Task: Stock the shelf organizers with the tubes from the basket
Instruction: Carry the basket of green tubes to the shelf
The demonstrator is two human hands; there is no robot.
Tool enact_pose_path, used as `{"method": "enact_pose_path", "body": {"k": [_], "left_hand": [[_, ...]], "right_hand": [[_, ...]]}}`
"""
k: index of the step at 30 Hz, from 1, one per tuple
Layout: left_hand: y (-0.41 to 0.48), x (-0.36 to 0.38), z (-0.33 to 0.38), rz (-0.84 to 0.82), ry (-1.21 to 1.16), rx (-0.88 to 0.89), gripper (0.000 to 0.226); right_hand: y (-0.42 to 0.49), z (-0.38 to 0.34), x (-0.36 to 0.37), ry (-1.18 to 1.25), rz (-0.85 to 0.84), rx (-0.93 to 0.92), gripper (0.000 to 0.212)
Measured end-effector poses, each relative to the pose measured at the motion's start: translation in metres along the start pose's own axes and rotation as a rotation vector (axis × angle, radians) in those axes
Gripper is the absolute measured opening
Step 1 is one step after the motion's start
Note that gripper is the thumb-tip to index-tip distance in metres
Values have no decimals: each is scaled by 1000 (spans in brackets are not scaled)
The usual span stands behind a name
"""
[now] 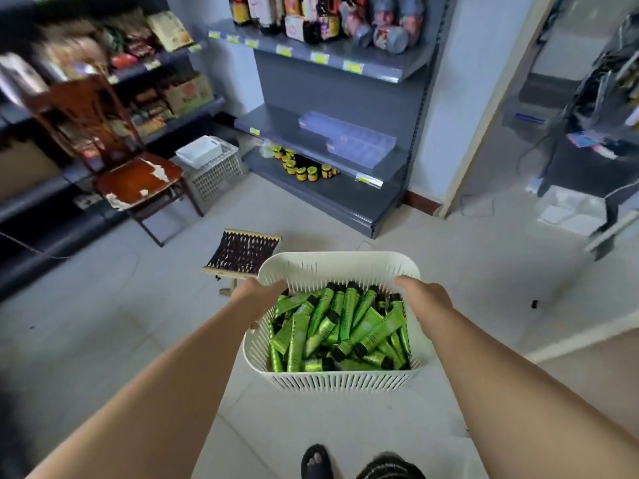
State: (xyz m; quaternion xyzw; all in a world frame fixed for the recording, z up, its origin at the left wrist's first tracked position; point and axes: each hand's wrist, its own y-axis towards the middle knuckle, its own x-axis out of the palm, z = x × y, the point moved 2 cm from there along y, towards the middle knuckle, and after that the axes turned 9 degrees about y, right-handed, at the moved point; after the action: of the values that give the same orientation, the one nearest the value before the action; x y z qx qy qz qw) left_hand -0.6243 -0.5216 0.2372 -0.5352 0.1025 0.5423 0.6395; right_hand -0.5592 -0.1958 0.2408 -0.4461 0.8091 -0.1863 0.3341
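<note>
My left grip [257, 292] and right grip [423, 295] each curl over an opposite rim of one white basket [339, 378], held above the floor [138, 305]. Green tubes [345, 316] heaped inside, too many to count. Two clear organizers [345, 133] lie on the grey shelf [273, 126] ahead.

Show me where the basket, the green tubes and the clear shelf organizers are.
basket [345, 380], head view, on its slatted front wall.
green tubes [298, 340], head view, on one tube's body.
clear shelf organizers [342, 130], head view, on the farther organizer's top.
</note>
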Motion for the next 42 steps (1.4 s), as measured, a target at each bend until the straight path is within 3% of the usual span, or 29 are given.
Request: {"method": "enact_pose_path", "body": {"k": [3, 7, 13, 18, 23, 33, 36, 42], "left_hand": [[20, -38, -20, 51, -80, -70, 47], [55, -80, -40, 114, -113, -168, 46], [104, -121, -90, 134, -420, -373, 39], [129, -141, -118, 211, -580, -453, 41], [154, -181, -158, 230, -673, -504, 39], [242, -297, -301, 227, -760, -589, 48], [269, -339, -330, 253, -766, -607, 49], [341, -413, -383, 274, -808, -638, 50]], "right_hand": [[11, -34, 51, 26, -94, 14, 65], [33, -85, 114, -4, -193, 18, 64], [87, -172, 215, -62, -393, 45, 84], [80, -227, 295, -135, -446, -16, 53], [68, -255, 389, -177, -480, -62, 56], [62, -288, 618, -250, -522, 26, 58], [45, -309, 672, -268, -521, 12, 47], [25, -356, 783, -330, -563, -71, 55]]}}
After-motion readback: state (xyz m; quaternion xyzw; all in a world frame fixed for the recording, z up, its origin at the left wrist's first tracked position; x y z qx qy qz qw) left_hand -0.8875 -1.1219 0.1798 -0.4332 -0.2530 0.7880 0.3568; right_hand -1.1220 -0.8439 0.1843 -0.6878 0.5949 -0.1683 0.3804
